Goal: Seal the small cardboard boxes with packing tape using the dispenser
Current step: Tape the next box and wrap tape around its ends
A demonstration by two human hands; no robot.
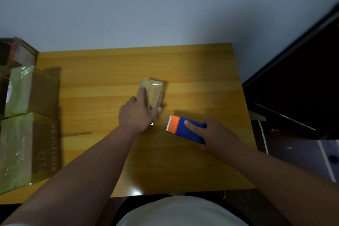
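A small cardboard box (155,91) with glossy tape along its top lies in the middle of the wooden table (201,79). My left hand (136,113) grips its near end, index finger laid along the top and thumb on the right side. To the right, my right hand (218,135) holds the blue tape dispenser (189,129) just above the table, index finger stretched on top. Its orange head and serrated blade (171,124) point left toward the box, a short gap away.
Two larger taped cardboard boxes (31,91) (27,150) stand along the table's left edge, with more boxes (20,53) behind them. A thin strip (77,134) lies on the table beside them. Dark furniture (302,82) stands to the right, past the table edge.
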